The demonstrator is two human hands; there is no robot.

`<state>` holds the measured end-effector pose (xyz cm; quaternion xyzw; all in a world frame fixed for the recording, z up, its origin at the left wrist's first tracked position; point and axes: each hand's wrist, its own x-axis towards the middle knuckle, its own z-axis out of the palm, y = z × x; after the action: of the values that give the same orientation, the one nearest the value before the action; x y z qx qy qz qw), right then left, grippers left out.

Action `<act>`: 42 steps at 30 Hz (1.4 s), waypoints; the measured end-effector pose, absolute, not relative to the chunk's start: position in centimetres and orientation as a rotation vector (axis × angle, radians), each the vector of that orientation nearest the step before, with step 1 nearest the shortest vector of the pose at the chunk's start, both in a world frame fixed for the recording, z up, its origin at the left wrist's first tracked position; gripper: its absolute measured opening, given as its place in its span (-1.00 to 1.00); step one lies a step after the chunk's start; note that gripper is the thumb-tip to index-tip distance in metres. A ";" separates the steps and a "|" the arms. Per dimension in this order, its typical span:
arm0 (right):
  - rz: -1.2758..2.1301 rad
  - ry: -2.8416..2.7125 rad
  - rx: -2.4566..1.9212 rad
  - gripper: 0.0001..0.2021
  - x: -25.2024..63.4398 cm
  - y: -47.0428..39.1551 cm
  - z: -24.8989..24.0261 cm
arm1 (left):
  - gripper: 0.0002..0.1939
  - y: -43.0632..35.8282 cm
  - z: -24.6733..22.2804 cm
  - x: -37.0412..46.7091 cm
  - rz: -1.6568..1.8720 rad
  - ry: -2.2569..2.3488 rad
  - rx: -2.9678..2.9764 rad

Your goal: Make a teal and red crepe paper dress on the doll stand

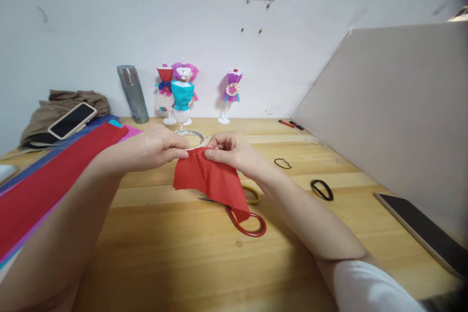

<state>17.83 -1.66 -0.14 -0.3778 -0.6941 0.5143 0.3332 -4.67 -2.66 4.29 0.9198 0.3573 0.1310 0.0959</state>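
Observation:
Between my two hands hangs a piece of red crepe paper (215,180), its upper edge gathered into small folds. My left hand (151,148) pinches the top left corner between thumb and fingers. Thumb and curled fingers of my right hand (232,151) grip the same edge a little further right. Below the paper lie scissors with red and yellow handles (253,234), partly covered by it; a blade tip shows at the left. Just behind my hands a roll of tape (200,136) is partly hidden by my fingers.
Small dress forms in paper outfits, one turquoise (183,95) and one purple (234,83), stand by the wall near a grey bottle (133,95). Long coloured paper strips (54,180) and a phone (72,121) lie left. Black bands (321,190) and a dark tablet (417,229) lie right.

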 end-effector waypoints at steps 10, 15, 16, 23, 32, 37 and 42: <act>1.196 -1.902 -0.973 -0.73 17.8 -1.7 -0.2 | -0.68 -2.7 4.8 -5.2 0.284 1.124 2.685; 1.076 -1.942 -0.983 -0.76 17.9 -1.6 -0.1 | -0.67 -2.7 4.7 -5.1 0.276 1.141 2.672; 1.066 -1.950 -0.976 -0.77 17.9 -1.6 -0.1 | -0.66 -2.6 4.7 -5.1 0.277 1.134 2.671; 1.047 -2.008 -0.879 -0.81 18.1 -2.1 0.1 | -0.68 -2.7 4.8 -5.3 0.256 1.025 2.619; 1.025 -1.973 -0.884 -0.82 17.7 -2.7 -0.1 | -0.69 -2.5 4.6 -5.6 0.297 0.964 2.610; 1.001 -1.951 -0.791 -0.84 17.4 -2.9 -0.4 | -0.71 -2.7 4.7 -5.5 0.284 0.984 2.609; 1.052 -1.910 -0.744 -0.87 17.5 -2.6 -0.5 | -0.68 -2.8 4.9 -5.5 0.292 0.991 2.620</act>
<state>17.51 -2.60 -0.55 -0.2952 -0.7573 0.4172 0.4065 -5.46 -2.76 4.86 0.9180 0.3473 0.1025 0.1617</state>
